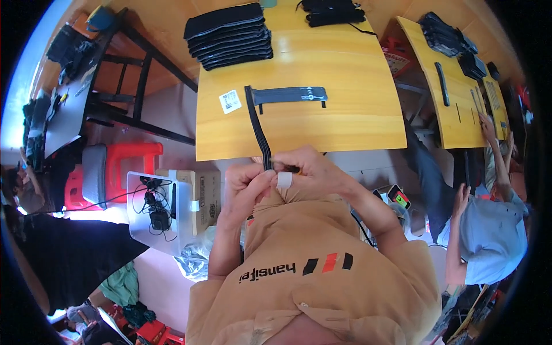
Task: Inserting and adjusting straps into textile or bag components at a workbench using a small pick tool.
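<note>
A long black strap hangs over the near edge of the yellow table toward me. My left hand is closed, pinching the strap's lower end. Close beside it, my right hand is curled around a small dark and orange thing, mostly covered by the fingers. A white patch shows at the right fingers; whether it is a label or a wrap I cannot make out. At its far end the strap meets a flat dark grey band with pale markings, lying across the table. A white label lies beside it.
On the yellow table stand a stack of black folded pieces and a black bundle. To the left are a clear bin of cables, a carton and a red stool. People sit at both sides.
</note>
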Demonstrator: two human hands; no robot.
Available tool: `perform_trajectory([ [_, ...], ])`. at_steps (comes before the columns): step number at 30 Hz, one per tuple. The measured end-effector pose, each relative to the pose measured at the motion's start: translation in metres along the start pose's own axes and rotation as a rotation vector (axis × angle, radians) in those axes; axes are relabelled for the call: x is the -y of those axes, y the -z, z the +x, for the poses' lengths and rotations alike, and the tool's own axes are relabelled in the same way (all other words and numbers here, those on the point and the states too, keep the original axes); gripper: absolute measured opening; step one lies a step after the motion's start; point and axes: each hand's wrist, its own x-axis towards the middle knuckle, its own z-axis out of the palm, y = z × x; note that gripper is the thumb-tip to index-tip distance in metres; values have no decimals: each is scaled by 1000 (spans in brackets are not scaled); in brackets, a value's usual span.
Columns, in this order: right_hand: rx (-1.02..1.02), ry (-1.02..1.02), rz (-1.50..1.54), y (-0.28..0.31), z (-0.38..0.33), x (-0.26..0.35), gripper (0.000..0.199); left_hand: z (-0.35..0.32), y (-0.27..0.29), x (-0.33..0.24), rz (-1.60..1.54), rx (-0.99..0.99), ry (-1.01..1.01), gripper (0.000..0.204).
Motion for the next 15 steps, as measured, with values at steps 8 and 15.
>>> perform_trajectory([
  [8,142,87,51,-1,-11,18,14,-7,0,-3,-77,154,-75,28],
  [15,91,-344,988,-10,-14,5,23,-8,-23,-2,-507,46,-48,36],
])
